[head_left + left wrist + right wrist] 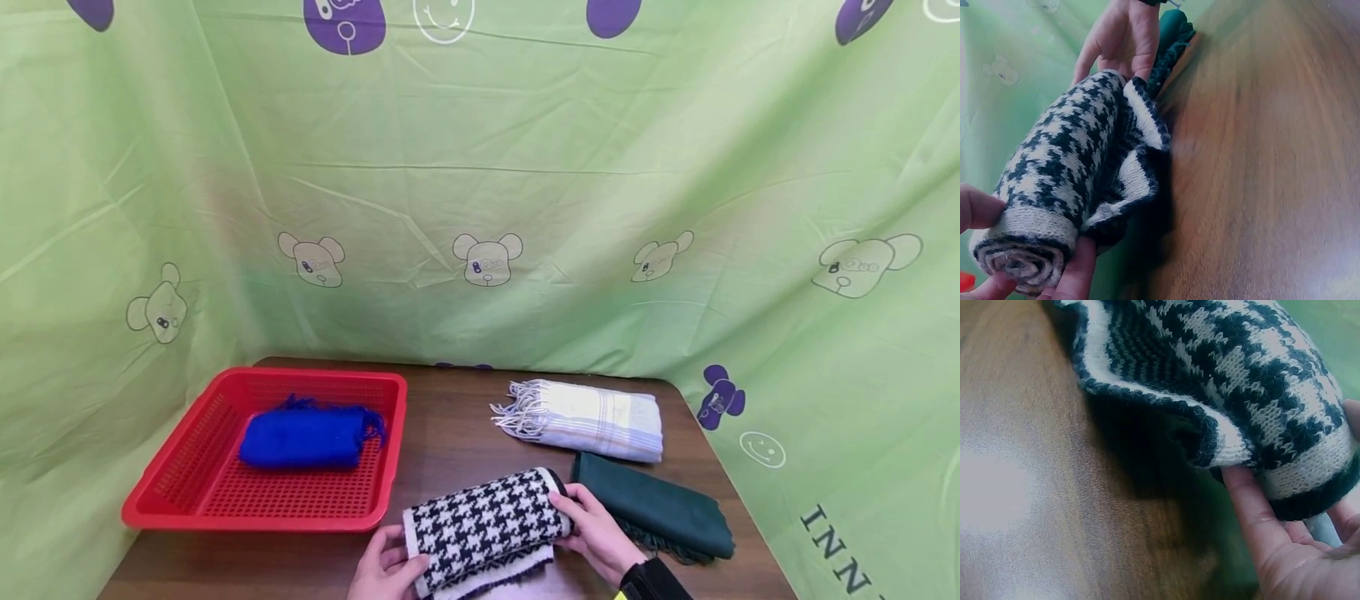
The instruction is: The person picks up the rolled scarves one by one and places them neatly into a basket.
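A black-and-white houndstooth knit scarf (487,521), rolled into a thick cylinder, is held between both hands at the table's front. My left hand (386,567) grips its left end, thumb on top and fingers at the spiral end of the roll (1022,262). At the other end my right hand (596,529) holds the roll, with the thumb over the top and fingers beneath. A loose flap (1138,178) with a white band and black edge hangs from the roll on the near side, its edge wavy close over the wooden table (1022,412).
On the left stands a red perforated basket (142,500) with a folded blue fringed scarf (303,437) inside. A pale striped fringed scarf (600,419) lies at the back right. Nearer, a dark green folded scarf (652,504) lies beside my right hand. Green printed cloth (480,200) hangs around the table.
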The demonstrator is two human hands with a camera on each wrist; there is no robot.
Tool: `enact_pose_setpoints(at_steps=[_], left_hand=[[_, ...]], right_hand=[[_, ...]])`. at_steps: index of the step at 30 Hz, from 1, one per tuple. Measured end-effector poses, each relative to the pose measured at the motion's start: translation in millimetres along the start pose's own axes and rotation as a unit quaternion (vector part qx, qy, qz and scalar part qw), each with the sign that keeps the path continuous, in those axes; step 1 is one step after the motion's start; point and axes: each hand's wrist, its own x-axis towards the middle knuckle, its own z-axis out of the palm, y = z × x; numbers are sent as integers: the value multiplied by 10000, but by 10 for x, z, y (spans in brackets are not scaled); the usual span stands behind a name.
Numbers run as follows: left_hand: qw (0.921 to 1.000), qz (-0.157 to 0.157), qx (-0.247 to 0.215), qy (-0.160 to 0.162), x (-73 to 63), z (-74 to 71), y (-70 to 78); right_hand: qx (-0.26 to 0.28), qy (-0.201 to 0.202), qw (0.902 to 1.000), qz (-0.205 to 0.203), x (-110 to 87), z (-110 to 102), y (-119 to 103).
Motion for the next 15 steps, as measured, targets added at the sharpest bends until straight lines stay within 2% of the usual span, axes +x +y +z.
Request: enact_pose_setpoints(at_steps=[9, 15], left_hand=[[9992, 136, -319, -182, -31, 107, 44], [9991, 198, -279, -261, -53, 209, 137]], right_hand=[[47, 14, 10000, -66, -94, -101, -87], [40, 104, 9998, -173, -143, -162, -137]])
